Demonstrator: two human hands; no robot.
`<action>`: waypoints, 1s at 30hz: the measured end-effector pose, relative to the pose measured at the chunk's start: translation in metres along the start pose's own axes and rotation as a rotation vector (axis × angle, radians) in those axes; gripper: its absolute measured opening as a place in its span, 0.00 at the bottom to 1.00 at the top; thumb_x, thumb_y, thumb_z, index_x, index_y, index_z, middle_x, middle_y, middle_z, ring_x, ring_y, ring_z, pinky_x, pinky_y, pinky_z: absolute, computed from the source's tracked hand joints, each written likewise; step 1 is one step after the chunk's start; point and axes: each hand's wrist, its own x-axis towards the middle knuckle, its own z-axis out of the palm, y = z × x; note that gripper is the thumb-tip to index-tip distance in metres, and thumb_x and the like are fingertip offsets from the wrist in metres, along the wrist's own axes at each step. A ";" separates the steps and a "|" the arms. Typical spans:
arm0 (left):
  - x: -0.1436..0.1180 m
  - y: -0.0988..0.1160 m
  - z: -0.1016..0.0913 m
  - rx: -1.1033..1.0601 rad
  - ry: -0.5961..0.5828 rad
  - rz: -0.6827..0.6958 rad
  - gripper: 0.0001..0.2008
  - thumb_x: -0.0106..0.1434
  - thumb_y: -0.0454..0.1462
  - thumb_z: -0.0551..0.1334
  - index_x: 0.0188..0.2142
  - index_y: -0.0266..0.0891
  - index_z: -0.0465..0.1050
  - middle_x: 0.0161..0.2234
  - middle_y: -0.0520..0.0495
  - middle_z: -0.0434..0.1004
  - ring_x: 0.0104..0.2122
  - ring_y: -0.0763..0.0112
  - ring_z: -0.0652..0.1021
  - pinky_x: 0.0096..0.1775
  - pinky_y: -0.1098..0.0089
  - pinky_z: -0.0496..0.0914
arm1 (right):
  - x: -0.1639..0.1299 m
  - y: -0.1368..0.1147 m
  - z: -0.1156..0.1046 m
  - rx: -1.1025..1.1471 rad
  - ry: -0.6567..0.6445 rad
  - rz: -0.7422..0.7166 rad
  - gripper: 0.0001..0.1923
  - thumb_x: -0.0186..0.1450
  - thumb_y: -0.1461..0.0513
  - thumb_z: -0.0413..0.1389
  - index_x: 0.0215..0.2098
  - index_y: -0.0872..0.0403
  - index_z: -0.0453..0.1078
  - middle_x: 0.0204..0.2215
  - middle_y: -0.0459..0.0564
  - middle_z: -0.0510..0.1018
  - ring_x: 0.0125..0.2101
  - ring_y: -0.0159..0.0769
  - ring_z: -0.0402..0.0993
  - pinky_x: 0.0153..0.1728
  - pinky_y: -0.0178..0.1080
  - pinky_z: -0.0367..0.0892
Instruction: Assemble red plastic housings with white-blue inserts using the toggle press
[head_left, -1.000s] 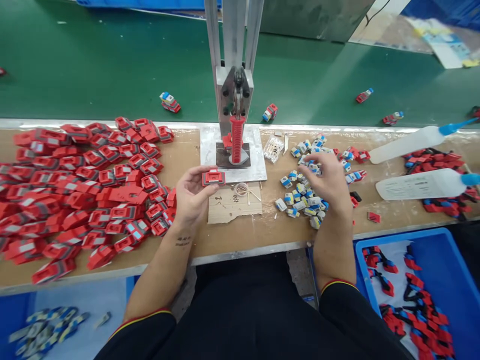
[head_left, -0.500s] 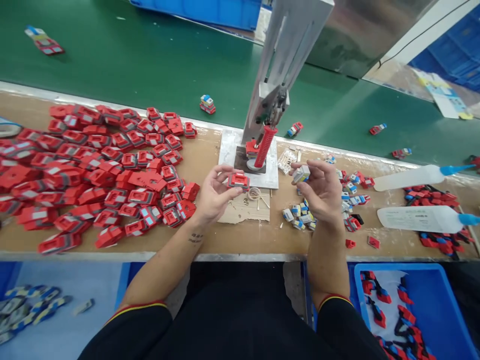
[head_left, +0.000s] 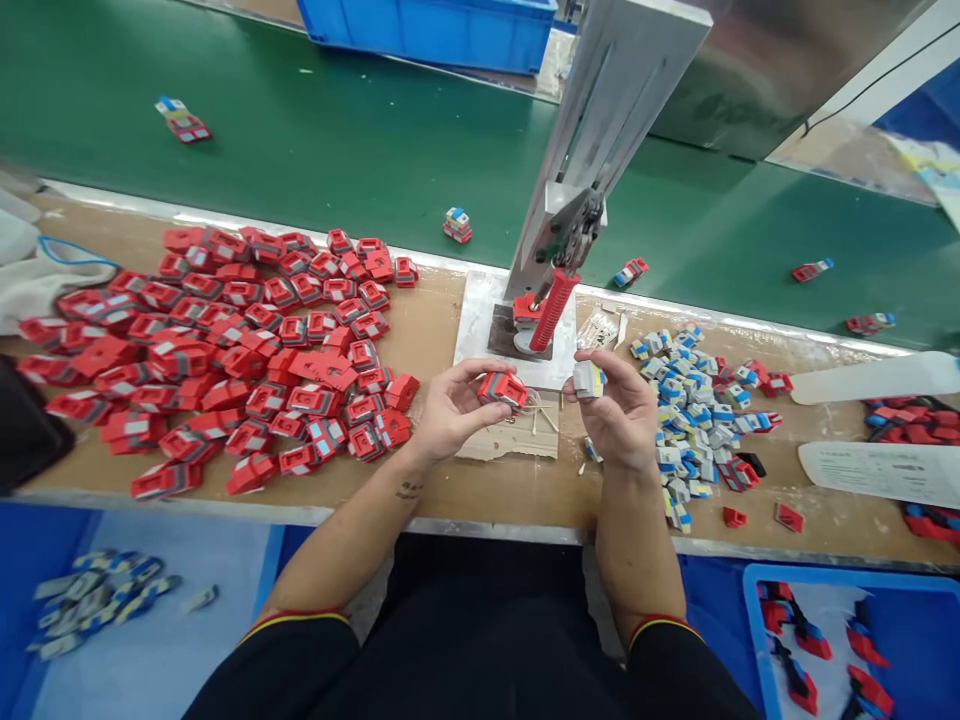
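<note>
Red plastic, a small toy-car body [head_left: 502,388] with a pale window patch is pinched in the fingertips of the left hand [head_left: 454,408], its long axis lying roughly left to right. Just beside it on the right, apart, a small grey-white block with blue and yellow [head_left: 588,379] is pinched by the right hand [head_left: 621,412]. Both are held above the cardboard scrap [head_left: 517,440] on the table [head_left: 420,470], in front of the press [head_left: 551,300].

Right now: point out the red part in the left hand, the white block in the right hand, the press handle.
red part [head_left: 502,388], head view, its top face.
white block [head_left: 587,378], head view, its front face.
press handle [head_left: 553,310], head view, mid ribbed grip.
</note>
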 end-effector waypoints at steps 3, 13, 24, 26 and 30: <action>0.000 0.000 0.000 -0.003 -0.002 0.005 0.21 0.50 0.37 0.82 0.44 0.42 0.84 0.45 0.44 0.87 0.42 0.66 0.86 0.44 0.70 0.81 | -0.005 -0.002 0.004 -0.122 -0.048 -0.053 0.22 0.64 0.55 0.71 0.56 0.42 0.80 0.50 0.51 0.84 0.37 0.37 0.84 0.36 0.42 0.83; -0.001 -0.002 -0.001 -0.007 0.033 -0.089 0.26 0.48 0.44 0.83 0.45 0.41 0.84 0.43 0.42 0.88 0.39 0.64 0.86 0.40 0.69 0.80 | -0.011 -0.008 0.017 -0.588 -0.214 -0.352 0.24 0.69 0.62 0.66 0.63 0.45 0.73 0.51 0.54 0.87 0.49 0.46 0.84 0.43 0.47 0.83; -0.001 -0.001 -0.002 0.032 0.033 -0.213 0.32 0.49 0.49 0.82 0.50 0.39 0.80 0.38 0.45 0.87 0.35 0.65 0.85 0.38 0.70 0.79 | -0.009 -0.012 0.024 -0.752 -0.259 -0.436 0.20 0.71 0.61 0.64 0.60 0.46 0.73 0.51 0.55 0.87 0.47 0.45 0.86 0.45 0.49 0.83; 0.000 0.000 -0.001 0.028 0.027 -0.216 0.33 0.49 0.49 0.82 0.50 0.40 0.77 0.36 0.46 0.87 0.32 0.68 0.84 0.34 0.72 0.78 | -0.009 -0.012 0.023 -0.779 -0.271 -0.438 0.19 0.70 0.61 0.64 0.59 0.46 0.74 0.51 0.54 0.87 0.47 0.45 0.85 0.44 0.50 0.84; 0.001 0.001 0.001 0.058 0.045 -0.207 0.29 0.48 0.49 0.83 0.39 0.40 0.71 0.32 0.50 0.85 0.27 0.72 0.82 0.31 0.74 0.77 | -0.009 -0.011 0.019 -0.824 -0.309 -0.442 0.18 0.70 0.63 0.64 0.58 0.48 0.75 0.51 0.56 0.88 0.46 0.45 0.85 0.44 0.50 0.84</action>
